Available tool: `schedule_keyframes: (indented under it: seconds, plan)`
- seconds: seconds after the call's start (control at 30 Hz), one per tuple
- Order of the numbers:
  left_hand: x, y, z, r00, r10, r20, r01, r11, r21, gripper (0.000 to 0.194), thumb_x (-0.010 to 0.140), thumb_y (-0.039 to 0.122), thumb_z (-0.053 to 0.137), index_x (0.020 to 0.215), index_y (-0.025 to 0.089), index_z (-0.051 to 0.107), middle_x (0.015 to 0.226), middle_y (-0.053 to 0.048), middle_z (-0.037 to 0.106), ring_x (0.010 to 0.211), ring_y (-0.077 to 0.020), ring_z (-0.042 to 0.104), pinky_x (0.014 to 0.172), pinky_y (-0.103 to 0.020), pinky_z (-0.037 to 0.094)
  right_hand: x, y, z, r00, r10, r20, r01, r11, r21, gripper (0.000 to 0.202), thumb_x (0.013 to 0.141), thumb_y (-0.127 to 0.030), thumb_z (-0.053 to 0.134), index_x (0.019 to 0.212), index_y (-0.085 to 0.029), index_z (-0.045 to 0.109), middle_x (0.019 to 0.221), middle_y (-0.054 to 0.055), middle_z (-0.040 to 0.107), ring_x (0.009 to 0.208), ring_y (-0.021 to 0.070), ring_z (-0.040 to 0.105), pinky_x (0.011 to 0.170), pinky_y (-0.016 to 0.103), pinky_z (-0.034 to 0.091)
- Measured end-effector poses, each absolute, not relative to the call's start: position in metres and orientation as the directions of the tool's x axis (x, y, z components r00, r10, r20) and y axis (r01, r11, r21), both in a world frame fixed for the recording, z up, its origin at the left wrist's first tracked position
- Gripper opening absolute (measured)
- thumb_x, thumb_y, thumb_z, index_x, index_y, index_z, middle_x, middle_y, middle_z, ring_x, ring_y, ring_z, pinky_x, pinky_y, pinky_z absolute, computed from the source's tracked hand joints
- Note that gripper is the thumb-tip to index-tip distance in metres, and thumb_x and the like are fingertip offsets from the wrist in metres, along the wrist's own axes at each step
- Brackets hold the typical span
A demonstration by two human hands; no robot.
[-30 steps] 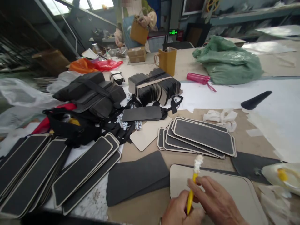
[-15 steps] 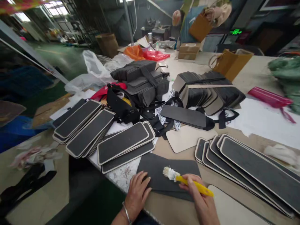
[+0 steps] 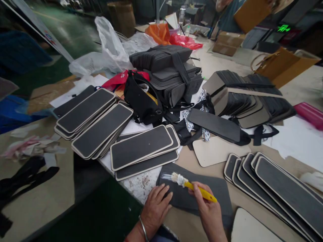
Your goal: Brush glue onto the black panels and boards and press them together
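Observation:
My right hand (image 3: 209, 208) grips the yellow handle of a brush (image 3: 200, 192). White paste coats its bristles, which rest on the left part of a dark grey panel (image 3: 202, 183). A pale wet streak lies on the panel just left of the bristles. Fingers extended, my left hand (image 3: 156, 205) lies on the panel's lower left edge; a metal bangle circles that wrist. Just beyond the panel are a few dark boards with pale rims (image 3: 142, 148). A beige board (image 3: 217, 151) lies behind it, with a single dark grey piece (image 3: 214, 124) overlapping its far edge.
Fanned pale-rimmed boards (image 3: 285, 188) lie on the right, and more stacks (image 3: 101, 131) on the left. Farther back are strapped bundles of dark panels (image 3: 174, 77), a black bag (image 3: 142, 97) and plastic bags (image 3: 111, 47). The table edge drops off at front left.
The brush has moved left and come down onto the panel, where a pale streak now shows. My left hand stays at the panel's edge. The camera view has shifted.

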State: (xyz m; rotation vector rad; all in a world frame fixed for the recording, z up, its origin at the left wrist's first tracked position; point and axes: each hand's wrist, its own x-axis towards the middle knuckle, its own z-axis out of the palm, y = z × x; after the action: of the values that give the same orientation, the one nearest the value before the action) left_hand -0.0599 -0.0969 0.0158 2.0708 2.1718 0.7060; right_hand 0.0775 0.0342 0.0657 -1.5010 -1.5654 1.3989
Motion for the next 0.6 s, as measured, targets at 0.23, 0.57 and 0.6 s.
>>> schedule_keyframes:
  seconds: [0.23, 0.57, 0.6]
  plan:
    - [-0.060, -0.096, 0.015, -0.057, 0.961, 0.270, 0.957, -0.025, 0.290, 0.030, 0.084, 0.020, 0.047, 0.113, 0.022, 0.056, 0.115, -0.007, 0.062, 0.109, -0.0213, 0.054, 0.086, -0.039, 0.050, 0.161, 0.060, 0.075, 0.055, 0.973, -0.223, 0.561, -0.215, -0.800, 0.047, 0.067, -0.060, 0.058, 0.086, -0.016, 0.062, 0.090, 0.009, 0.065, 0.076, 0.0242, 0.065, 0.076, 0.037, 0.050]
    - [-0.070, -0.094, 0.012, 0.071, 0.899, 0.433, 0.972, -0.159, 0.171, 0.027, 0.080, 0.025, 0.051, 0.105, 0.026, 0.062, 0.104, -0.002, 0.067, 0.095, -0.0180, 0.062, 0.075, -0.028, 0.054, 0.214, 0.072, 0.085, 0.108, 0.987, 0.123, 0.714, 0.009, -0.700, 0.044, 0.075, -0.059, 0.049, 0.080, -0.017, 0.061, 0.076, 0.007, 0.063, 0.068, 0.0216, 0.061, 0.063, 0.034, 0.049]
    - [-0.069, -0.091, 0.013, 0.080, 0.885, 0.459, 0.961, -0.191, 0.200, 0.026, 0.080, 0.024, 0.051, 0.103, 0.028, 0.063, 0.100, -0.002, 0.069, 0.091, -0.0180, 0.064, 0.072, -0.028, 0.054, 0.216, 0.068, 0.092, 0.091, 0.980, 0.179, 0.712, 0.062, -0.699, 0.041, 0.078, -0.056, 0.048, 0.079, -0.017, 0.061, 0.075, 0.007, 0.063, 0.068, 0.0206, 0.061, 0.063, 0.033, 0.049]
